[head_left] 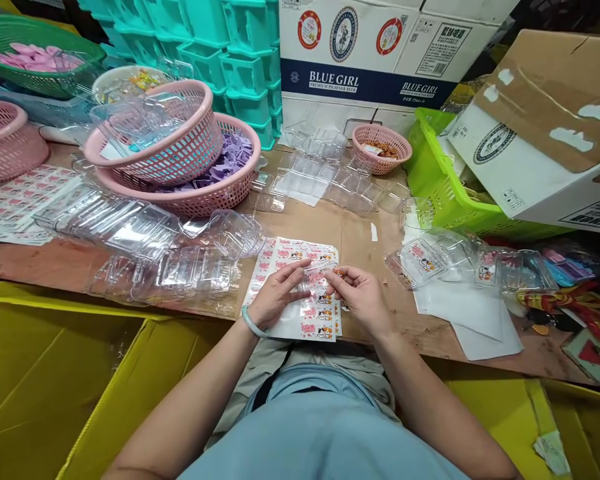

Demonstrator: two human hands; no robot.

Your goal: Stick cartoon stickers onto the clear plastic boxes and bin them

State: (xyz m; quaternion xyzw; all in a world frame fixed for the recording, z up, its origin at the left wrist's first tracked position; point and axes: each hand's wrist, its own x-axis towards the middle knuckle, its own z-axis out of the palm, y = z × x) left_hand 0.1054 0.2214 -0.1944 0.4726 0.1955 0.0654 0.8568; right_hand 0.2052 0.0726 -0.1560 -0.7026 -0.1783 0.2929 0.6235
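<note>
My left hand (279,293) and my right hand (357,293) meet above a sticker sheet (300,263) lying at the near edge of the wooden table (360,233). Between the fingertips of both hands is a small clear plastic box (316,277). My left fingers pinch its left end, my right fingers pinch its right end. A pale green bangle sits on my left wrist. Clear boxes bearing stickers (420,259) lie to the right of my right hand. Empty clear boxes (180,267) are heaped to the left.
Stacked pink baskets (180,143) hold clear boxes and purple pieces at the back left. A small pink basket (381,148), a lime green crate (440,193) and cardboard boxes (540,133) stand behind. Teal crates (230,47) are piled at the back. Yellow cartons (55,387) flank my lap.
</note>
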